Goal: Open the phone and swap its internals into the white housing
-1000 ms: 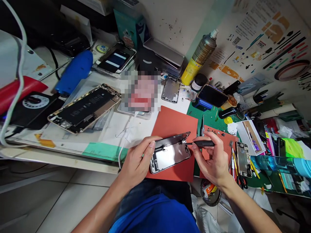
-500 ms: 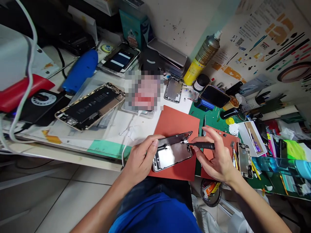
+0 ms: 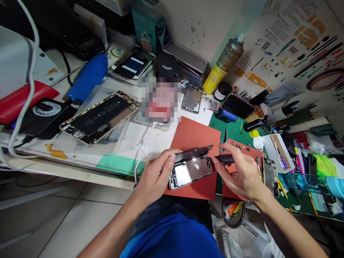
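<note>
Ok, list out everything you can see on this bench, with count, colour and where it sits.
opened phone: 1, silver and black, on the front red mat
red mat: 2, brick red, bench front centre
screwdriver: 1, black, tip at the opened phone's top edge
gold phone chassis: 1, gold and black, left of centre
phone with lit screen: 1, white, back left
blue tool: 1, blue, back left
spray can: 1, yellow and grey, by the wall
green mat: 1, green, right
small phone frame: 1, silver, right of the hands
left hand: holds the opened phone's left edge
right hand: grips the screwdriver
</note>
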Motion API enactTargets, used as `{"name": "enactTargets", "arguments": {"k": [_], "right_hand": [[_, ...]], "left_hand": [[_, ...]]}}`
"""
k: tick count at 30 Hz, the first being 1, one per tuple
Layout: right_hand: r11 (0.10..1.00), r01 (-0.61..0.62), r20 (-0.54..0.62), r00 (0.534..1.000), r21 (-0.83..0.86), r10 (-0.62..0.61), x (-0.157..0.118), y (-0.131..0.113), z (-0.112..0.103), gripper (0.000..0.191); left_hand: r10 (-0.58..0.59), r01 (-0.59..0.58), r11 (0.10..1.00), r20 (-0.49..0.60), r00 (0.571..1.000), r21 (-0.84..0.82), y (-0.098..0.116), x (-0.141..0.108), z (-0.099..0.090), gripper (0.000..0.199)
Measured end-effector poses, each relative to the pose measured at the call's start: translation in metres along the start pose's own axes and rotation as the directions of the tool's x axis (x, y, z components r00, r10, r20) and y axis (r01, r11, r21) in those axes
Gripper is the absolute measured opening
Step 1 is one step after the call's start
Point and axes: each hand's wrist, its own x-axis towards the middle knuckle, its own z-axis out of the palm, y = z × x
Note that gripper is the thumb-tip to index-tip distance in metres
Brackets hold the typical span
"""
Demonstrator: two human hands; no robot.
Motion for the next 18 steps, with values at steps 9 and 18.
{"name": "enactTargets", "arguments": {"k": [9, 18], "right_hand": [[0.997, -0.064, 0.193, 0.979, -0.034, 0.070, 0.018, -0.006, -0.017, 0.011], [0.995, -0.100, 0.218, 0.971, 0.002, 0.097, 0.023, -0.008, -0.018, 0.005]], "left_hand": [[0.013, -0.013, 1.000, 0.000, 1.000, -0.005, 0.002, 0.001, -0.001, 0.037], [0.039, -0.039, 0.999, -0.020, 0.999, 0.006, 0.000, 0.001, 0.000, 0.036]]}}
